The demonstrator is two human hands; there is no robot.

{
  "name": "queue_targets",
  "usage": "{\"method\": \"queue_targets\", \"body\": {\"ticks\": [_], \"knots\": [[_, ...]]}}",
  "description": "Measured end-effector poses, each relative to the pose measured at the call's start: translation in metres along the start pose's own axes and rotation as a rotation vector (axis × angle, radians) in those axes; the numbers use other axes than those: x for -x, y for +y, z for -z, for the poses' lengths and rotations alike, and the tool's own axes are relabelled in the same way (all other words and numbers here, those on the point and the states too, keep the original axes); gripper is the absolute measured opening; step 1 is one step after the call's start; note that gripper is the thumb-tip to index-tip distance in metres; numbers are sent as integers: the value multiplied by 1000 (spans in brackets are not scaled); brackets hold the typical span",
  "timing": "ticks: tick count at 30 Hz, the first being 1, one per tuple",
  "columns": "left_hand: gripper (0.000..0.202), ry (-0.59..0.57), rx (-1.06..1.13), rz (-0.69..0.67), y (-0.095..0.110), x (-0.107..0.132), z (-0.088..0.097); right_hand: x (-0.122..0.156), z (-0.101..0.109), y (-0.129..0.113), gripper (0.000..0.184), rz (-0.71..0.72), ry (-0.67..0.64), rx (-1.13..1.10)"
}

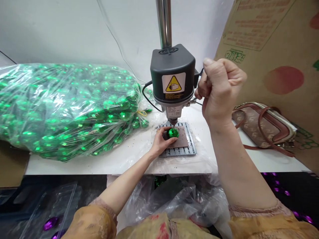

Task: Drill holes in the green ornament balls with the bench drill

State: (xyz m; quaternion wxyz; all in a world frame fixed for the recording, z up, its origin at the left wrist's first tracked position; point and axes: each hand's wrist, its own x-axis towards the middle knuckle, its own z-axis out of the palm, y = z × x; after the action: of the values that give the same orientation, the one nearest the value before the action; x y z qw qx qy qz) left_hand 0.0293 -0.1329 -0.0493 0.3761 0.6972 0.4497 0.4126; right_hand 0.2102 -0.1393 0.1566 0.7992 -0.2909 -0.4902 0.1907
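A black drill press (173, 71) with a yellow warning sticker stands on a steel column at the middle of the table. Beneath its chuck, a shiny green faceted ball (173, 133) rests on a brown board (183, 137) over the slotted metal base (192, 148). My left hand (161, 142) curls its thumb and fingers around the ball from the left, close under the drill bit. My right hand (220, 84) is raised at the right side of the drill head, closed in a fist around the feed lever, most of which the fingers hide.
A big clear bag (67, 109) full of green balls lies on the left. A patterned handbag (261, 127) and a large cardboard box (269, 43) stand on the right. Plastic sheeting (179, 199) hangs below the table edge. Purple balls (50, 223) show at lower left.
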Motion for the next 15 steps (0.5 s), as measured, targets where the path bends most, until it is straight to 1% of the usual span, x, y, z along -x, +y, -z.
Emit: {"method": "queue_targets", "body": {"ticks": [4,7,11,15], "knots": [[58,-19,78,14,-2,2,-12,0,-2,-1,61,-14,43,-73],[60,-24,123,18,-4,3,-17,-1,-2,-3,59,-26,41,-83],[59,-18,123,26,-4,4,-18,3,0,-4,53,-5,27,-92],[58,-10,114,21,-3,5,-17,20,5,-2,54,74,47,-21]]}}
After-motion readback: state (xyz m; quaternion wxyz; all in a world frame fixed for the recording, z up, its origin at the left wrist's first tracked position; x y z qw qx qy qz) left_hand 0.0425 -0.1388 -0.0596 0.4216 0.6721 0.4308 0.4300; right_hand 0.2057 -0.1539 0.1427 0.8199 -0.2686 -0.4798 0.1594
